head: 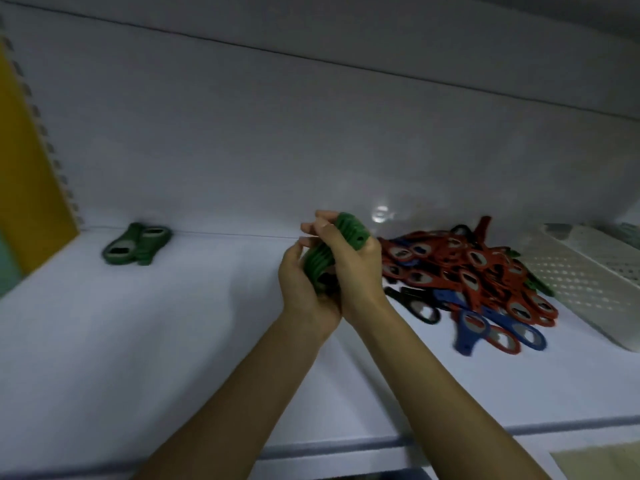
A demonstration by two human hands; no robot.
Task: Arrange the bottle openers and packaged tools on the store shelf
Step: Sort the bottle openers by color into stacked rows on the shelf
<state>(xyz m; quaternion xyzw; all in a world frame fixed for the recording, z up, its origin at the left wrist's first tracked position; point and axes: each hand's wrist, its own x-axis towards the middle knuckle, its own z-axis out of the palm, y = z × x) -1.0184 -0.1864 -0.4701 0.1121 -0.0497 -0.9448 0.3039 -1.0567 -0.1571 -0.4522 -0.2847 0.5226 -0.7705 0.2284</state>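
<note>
Both of my hands hold one stack of green bottle openers (pixel 320 259) above the middle of the white shelf (pixel 138 341). My left hand (pixel 301 289) cups the stack from the left and below. My right hand (pixel 349 268) wraps over it from the right, fingers curled across the top. A small stack of green bottle openers (pixel 136 244) lies at the back left against the rear wall. To the right sits a loose pile of red, blue and black bottle openers (pixel 485 275), with a few green ones at its far side.
A white perforated plastic basket (pixel 585 271) stands at the far right of the shelf. A yellow side panel (pixel 24 168) with a notched upright closes the left end. The shelf's front edge (pixel 381 441) runs along the bottom.
</note>
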